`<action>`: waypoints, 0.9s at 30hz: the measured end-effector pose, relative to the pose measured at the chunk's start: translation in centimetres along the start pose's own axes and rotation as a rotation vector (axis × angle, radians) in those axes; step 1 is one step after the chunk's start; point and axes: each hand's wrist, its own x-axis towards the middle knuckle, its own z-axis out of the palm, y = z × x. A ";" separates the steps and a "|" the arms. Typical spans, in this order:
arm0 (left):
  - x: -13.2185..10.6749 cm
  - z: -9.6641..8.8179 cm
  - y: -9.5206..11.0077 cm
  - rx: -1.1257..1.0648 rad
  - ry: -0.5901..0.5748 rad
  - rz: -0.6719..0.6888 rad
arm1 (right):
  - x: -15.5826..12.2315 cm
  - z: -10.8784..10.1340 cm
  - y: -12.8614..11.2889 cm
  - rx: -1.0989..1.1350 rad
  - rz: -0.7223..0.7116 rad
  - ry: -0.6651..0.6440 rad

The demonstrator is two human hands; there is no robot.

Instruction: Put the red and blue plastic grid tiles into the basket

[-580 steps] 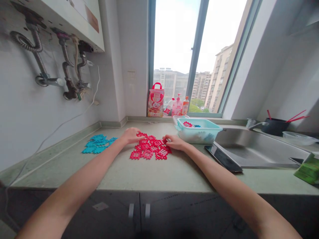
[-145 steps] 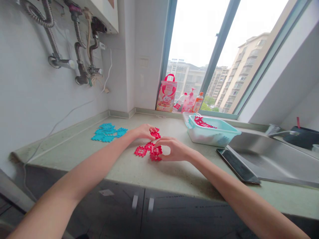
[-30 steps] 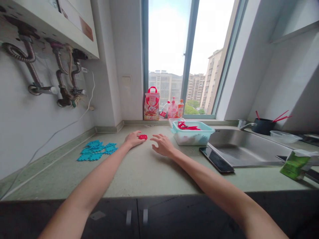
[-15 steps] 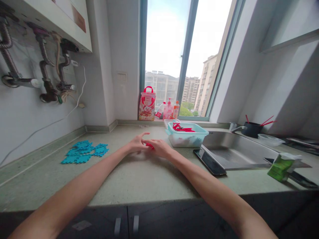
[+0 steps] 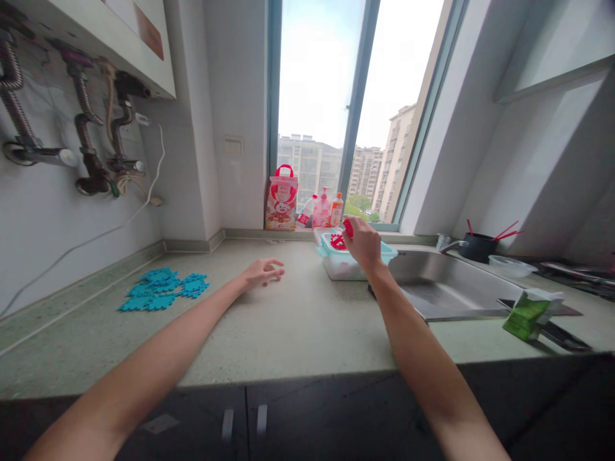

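My right hand (image 5: 364, 244) is raised over the near-right part of a translucent plastic tub with a teal rim (image 5: 340, 266), shut on a red plastic lattice piece (image 5: 348, 228). Several red lattice pieces (image 5: 338, 241) lie in the tub, partly hidden behind my hand. My left hand (image 5: 262, 273) rests on the speckled green countertop (image 5: 288, 339), fingers apart and holding nothing. To its left lies a loose heap of blue interlocking lattice pieces (image 5: 161, 289), not touching it.
A steel sink (image 5: 446, 288) sits right of the tub, with a phone (image 5: 373, 292) mostly behind my right forearm. Bottles and a red-handled bag (image 5: 281, 206) stand on the windowsill. A green carton (image 5: 526, 317) is at right. Pipes (image 5: 84, 115) line the left wall.
My right hand has moved from beside my left hand to over the tub, carrying the red piece. My left hand has separated from it and stays on the counter, now empty.
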 end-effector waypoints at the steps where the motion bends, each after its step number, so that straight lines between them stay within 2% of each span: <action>1: 0.0 0.1 0.1 0.007 0.002 0.000 | 0.1 -0.2 1.1 -0.043 0.090 -0.015; 5: 0.1 0.2 0.1 0.018 0.000 0.001 | 0.0 0.1 3.8 -0.153 0.339 -0.174; 8: 0.3 0.1 -0.2 0.050 -0.008 0.007 | -0.1 0.3 4.6 -0.163 0.394 -0.270; 12: 0.6 -0.1 -0.8 0.087 -0.009 0.006 | 0.2 0.1 4.9 -0.127 0.336 -0.160; 16: 0.5 0.1 -1.0 0.143 0.004 0.008 | 0.2 1.0 2.9 -0.038 0.083 -0.010; 19: 0.3 0.2 -0.4 0.246 -0.016 0.013 | -0.9 2.6 -1.1 0.110 -0.252 0.034; 21: 0.2 -0.4 0.5 0.369 -0.052 0.056 | -2.4 3.8 -4.5 0.222 -0.506 -0.004; 24: -0.9 -3.3 2.0 0.559 -0.015 0.118 | -5.0 5.5 -8.9 0.334 -0.827 -0.191; 27: -4.5 -8.4 2.4 0.591 0.188 0.143 | -6.6 6.8 -10.7 0.376 -0.943 -0.356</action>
